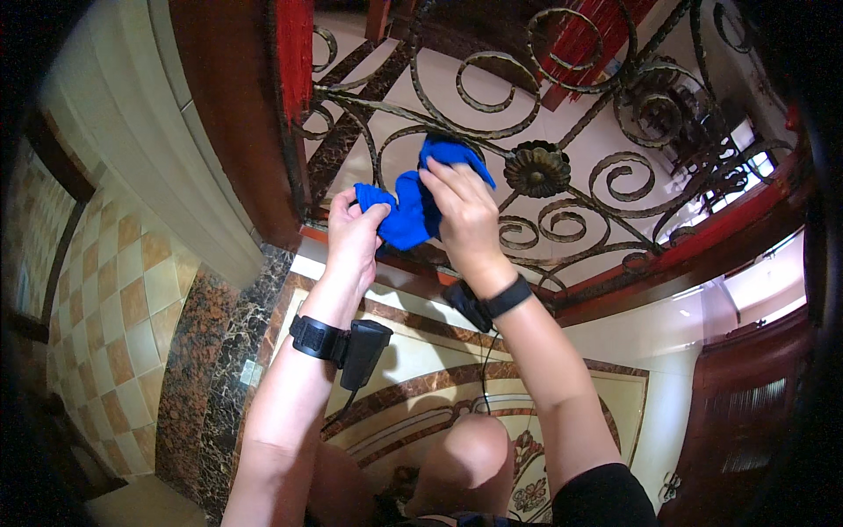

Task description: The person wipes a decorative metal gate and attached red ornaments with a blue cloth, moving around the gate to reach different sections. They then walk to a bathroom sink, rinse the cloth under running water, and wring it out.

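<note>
A blue cloth (408, 214) is stretched between my two hands in front of a wrought-iron scrollwork panel (500, 95). My left hand (353, 227) pinches one end of it between thumb and fingers. With fingers extended, my right hand (464, 204) presses another part of the cloth against an iron scroll, left of the bronze-coloured flower boss (537, 169). The cloth hides the bit of scroll behind it. A red-brown wooden frame surrounds the ironwork, its left post (230, 112) rising beside my left hand.
Black devices (364, 354) are strapped to both wrists, with cables hanging down. My bent knee (471, 454) is below my hands, over a patterned stone floor (408, 329). A pale moulded door casing (151, 145) stands at left, and a dark wooden piece (731, 408) at right.
</note>
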Demonstrator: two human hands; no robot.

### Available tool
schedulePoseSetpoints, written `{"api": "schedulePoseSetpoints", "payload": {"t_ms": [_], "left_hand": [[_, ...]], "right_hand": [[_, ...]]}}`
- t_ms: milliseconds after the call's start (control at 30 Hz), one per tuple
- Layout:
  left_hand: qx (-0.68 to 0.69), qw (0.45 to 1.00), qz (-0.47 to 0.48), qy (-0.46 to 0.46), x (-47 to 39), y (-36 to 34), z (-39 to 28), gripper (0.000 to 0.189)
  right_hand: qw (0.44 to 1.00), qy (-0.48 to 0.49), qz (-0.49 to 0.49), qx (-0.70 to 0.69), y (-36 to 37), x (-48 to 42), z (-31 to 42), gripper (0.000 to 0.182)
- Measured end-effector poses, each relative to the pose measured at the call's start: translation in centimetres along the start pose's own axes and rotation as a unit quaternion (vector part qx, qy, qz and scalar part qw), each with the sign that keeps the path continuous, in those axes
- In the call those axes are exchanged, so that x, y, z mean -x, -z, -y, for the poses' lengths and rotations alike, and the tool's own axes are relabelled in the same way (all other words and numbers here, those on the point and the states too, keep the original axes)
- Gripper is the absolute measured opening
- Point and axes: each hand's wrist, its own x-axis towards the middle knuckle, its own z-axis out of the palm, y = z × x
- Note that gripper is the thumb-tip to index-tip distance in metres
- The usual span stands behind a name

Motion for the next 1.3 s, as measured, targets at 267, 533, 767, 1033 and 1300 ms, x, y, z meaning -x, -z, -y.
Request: {"api": "schedulePoseSetpoints", "payload": {"t_ms": [267,533,767,1033,1300], "left_hand": [[-0.035,0.999,0.001,0.036,-0.4,0.6,1.5,0.035],[0.054,0.997,0.041,-0.043,-0.6,-0.2,0.6,0.036],[0.027,0.997,0.015,-0.074,-1.1,-0.2,1.2,0.041],[0.024,0.997,0.011,-0.068,-1.3,-0.2,1.1,0.040],[-0.033,0.999,-0.009,0.018,-1.0,1.4,0.6,0.034]], "right_hand": [[0.964,-0.159,0.113,-0.179,2.8,7.0,4.1,0.033],[0.974,-0.132,-0.092,-0.157,1.7,2.7,3.2,0.032],[0.987,-0.153,0.004,0.043,-5.9,3.0,1.9,0.049],[0.962,-0.184,0.137,0.146,-4.5,0.4,2.4,0.047],[0.976,-0.119,0.176,0.051,-0.7,3.7,3.7,0.056]]}}
